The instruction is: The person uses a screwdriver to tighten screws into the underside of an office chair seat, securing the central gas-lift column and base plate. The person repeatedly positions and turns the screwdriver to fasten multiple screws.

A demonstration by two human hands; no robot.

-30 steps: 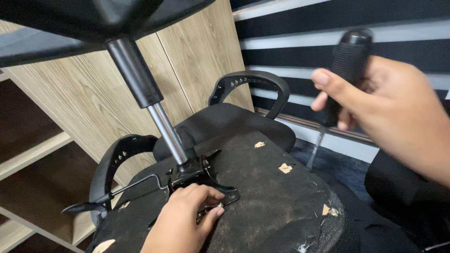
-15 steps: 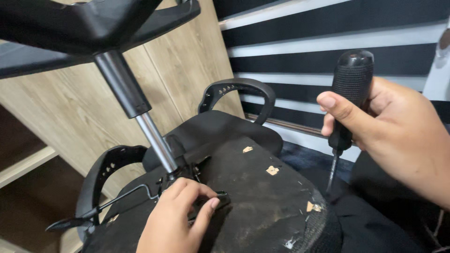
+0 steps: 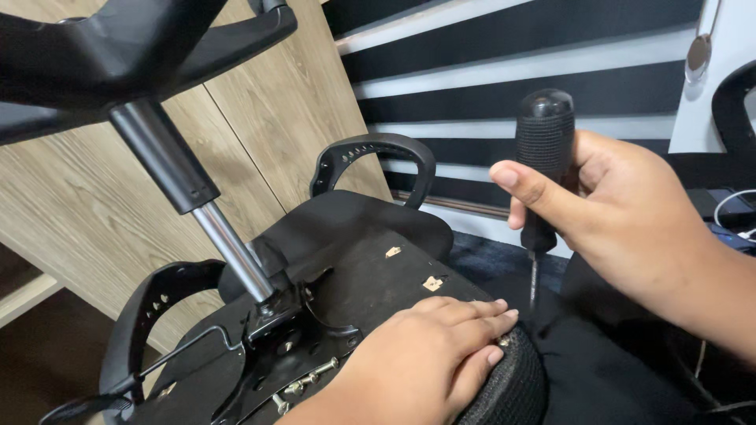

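Black ribbed plastic fills my right hand: its fingers are closed around the handle of a screwdriver, held upright with the thin steel shaft pointing down just past the edge of the overturned chair seat. I judge the tool light and stiff, and the ribbing should keep it from slipping — the handle is the place to hold it, never the shaft. My left hand lies flat on the seat's underside, fingers stretched out and gripping nothing, near the rounded mesh edge. I'd expect the chair to be bulky and top-heavy as it lies, with the gas cylinder and the star base sticking up at a tilt; steadying is best done on the firm underside or at the metal mechanism plate, where loose-looking screws show — the armrest looks less solid.
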